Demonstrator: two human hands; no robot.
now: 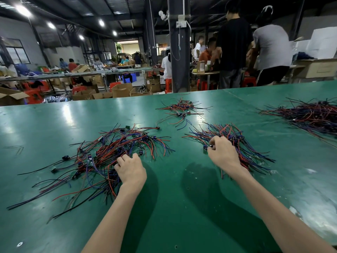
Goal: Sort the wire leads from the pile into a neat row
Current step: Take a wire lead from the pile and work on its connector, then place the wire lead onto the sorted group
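Hands at work on a green worktop (167, 207) in a busy assembly hall, bare forearms reaching in from the near edge; the left hand (130, 169) lies knuckles-up on the near right edge of the loose pile (102, 157) of red, blue and black wire leads, its fingers curled down among the strands, and whether they grip any cannot be told; the right hand (223, 154) rests on the near left part of a tighter bundle (242, 143) of leads that fans across the worktop to the right of the pile, its fingertips curled and pinching the end of a single lead (210, 146) at the bundle's left edge, just beside a small blue connector (205, 147); pile and bundle lie well apart, bare green surface between them; a smaller heap (182, 108) of leads sits farther back near the middle, and a large heap (313, 115) spreads to the far right edge of the view; beyond the worktop a dark pillar (177, 48) rises, people (235, 44) stand with their backs turned at right, and cardboard boxes (122, 89) and red stools (34, 95) crowd the floor.
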